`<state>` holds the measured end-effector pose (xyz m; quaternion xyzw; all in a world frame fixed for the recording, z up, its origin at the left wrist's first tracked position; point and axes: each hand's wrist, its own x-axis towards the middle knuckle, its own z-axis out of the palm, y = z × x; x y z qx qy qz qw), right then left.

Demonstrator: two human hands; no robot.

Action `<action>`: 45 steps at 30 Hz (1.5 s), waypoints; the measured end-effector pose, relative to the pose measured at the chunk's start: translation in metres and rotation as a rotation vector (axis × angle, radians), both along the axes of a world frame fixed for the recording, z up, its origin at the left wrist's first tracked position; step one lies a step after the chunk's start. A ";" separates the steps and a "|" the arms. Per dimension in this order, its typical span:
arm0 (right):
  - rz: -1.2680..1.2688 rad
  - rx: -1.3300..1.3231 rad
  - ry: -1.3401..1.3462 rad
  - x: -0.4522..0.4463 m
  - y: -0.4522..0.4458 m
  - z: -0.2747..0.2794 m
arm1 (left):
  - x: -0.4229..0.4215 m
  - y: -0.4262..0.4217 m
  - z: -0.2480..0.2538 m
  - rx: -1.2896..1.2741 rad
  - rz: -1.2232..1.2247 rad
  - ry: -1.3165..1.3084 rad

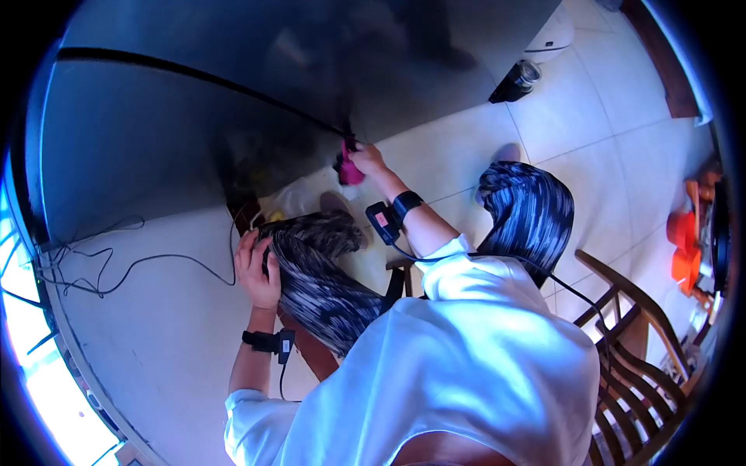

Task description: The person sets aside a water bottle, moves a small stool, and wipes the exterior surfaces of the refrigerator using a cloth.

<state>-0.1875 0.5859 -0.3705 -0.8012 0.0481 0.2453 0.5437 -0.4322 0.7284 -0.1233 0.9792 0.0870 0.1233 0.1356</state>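
My right hand [367, 159] reaches forward and grips a bright pink thing with dark edges [352, 169]. Its exact kind is hard to make out. It is held at the black strip [233, 84] that crosses a large dark glossy panel [155, 147]; whether it touches the panel, I cannot tell. Resting by my left knee, on the patterned trouser leg [311, 272], my left hand [256, 268] has its fingers apart and holds nothing. Both wrists wear black straps with small boxes and cables.
A wooden chair [633, 349] stands at the right. Thin black cables [101, 272] lie tangled at the left. A dark cup-like object [519, 81] sits on the tiled floor [606, 186] by the panel's far corner. Red-orange containers [684, 248] are at the far right.
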 end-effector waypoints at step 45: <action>-0.910 1.292 0.286 0.009 0.030 0.093 | -0.015 0.003 -0.003 -0.007 0.056 -0.013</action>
